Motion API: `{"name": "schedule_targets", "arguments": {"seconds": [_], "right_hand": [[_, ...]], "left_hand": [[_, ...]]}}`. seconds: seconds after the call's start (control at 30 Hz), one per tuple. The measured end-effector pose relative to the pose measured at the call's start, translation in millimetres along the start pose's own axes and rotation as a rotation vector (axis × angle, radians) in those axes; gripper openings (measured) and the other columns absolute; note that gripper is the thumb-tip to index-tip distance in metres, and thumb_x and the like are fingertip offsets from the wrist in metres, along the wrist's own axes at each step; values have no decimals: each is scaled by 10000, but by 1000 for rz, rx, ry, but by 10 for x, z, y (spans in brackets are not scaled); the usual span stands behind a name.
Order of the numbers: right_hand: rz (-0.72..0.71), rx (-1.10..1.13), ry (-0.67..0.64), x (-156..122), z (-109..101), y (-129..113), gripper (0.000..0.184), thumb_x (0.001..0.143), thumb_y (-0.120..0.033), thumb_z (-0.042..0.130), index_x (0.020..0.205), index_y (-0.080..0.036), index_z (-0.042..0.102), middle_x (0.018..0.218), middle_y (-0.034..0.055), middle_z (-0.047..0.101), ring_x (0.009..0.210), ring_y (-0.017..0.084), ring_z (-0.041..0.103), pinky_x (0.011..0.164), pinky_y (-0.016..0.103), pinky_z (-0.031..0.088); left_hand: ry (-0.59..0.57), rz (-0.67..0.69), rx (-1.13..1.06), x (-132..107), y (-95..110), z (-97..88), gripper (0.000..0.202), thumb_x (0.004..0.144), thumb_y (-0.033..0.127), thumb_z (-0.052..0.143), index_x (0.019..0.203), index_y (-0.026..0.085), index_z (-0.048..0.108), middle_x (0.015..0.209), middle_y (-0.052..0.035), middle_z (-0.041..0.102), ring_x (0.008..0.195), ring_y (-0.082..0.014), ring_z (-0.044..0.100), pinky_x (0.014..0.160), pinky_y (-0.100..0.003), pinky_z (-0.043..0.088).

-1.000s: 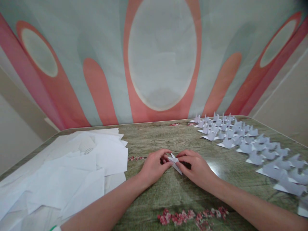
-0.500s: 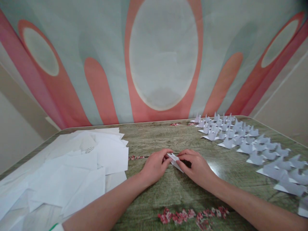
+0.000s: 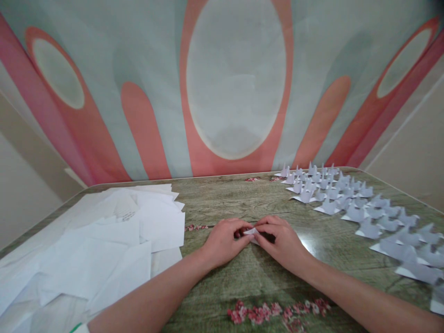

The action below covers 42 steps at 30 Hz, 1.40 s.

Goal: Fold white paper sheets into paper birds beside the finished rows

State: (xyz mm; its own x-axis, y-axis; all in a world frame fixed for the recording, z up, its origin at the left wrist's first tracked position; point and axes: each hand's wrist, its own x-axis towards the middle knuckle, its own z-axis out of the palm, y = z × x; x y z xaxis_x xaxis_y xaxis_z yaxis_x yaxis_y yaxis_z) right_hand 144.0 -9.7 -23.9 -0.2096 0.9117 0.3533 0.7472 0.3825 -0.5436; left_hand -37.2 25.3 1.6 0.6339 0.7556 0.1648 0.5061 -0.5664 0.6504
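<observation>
A small folded white paper [image 3: 251, 234] is pinched between my two hands just above the middle of the table. My left hand [image 3: 227, 240] grips its left side with thumb and fingers closed. From the other side my right hand [image 3: 279, 236] holds it, thumb in front and fingers behind. Only a pale pointed piece of the paper shows between the fingertips; the rest is hidden by them.
To the left, loose white paper sheets [image 3: 104, 259] lie in an overlapping heap. Several rows of folded paper cranes [image 3: 355, 212] stand along the right side. The wood-patterned table [image 3: 215, 199] meets a painted backdrop [image 3: 236, 166] behind.
My left thumb and fingers have shifted right along the folded paper, closer to my right hand. The paper has turned, and less of it shows.
</observation>
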Motion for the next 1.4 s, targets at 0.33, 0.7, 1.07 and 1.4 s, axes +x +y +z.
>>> {"name": "schedule_targets", "arguments": {"seconds": [0.33, 0.7, 1.07, 1.4], "right_hand": [[12, 1, 2, -6, -7, -33, 123, 802, -273, 583, 845, -270, 698, 848, 18, 641, 803, 181, 555, 736, 322, 402], [-6, -4, -2, -12, -7, -20, 112, 798, -238, 577, 780, -242, 688, 840, 26, 642, 806, 182, 560, 734, 329, 401], [12, 11, -15, -13, -6, -23, 114, 802, -252, 582, 824, -264, 693, 848, 17, 642, 810, 179, 558, 737, 325, 404], [19, 43, 13, -2, 13, -4, 68, 782, -264, 601, 770, -238, 662, 816, 18, 648, 788, 182, 568, 727, 325, 407]], "left_hand": [[38, -5, -32, 7, -35, 14, 178, 792, 235, 555, 931, 208, 663, 856, -22, 580, 781, -145, 548, 710, -242, 425], [59, -27, -24, -4, -3, 7, 224, 785, 314, 571, 968, 213, 652, 876, -23, 573, 766, -147, 534, 699, -245, 433], [49, -19, -60, 7, -34, 19, 202, 812, 225, 518, 947, 214, 667, 896, -22, 578, 772, -135, 551, 722, -237, 430], [54, -20, -58, 23, -45, 20, 180, 806, 229, 521, 906, 200, 669, 877, -28, 586, 774, -143, 550, 720, -241, 428]]}}
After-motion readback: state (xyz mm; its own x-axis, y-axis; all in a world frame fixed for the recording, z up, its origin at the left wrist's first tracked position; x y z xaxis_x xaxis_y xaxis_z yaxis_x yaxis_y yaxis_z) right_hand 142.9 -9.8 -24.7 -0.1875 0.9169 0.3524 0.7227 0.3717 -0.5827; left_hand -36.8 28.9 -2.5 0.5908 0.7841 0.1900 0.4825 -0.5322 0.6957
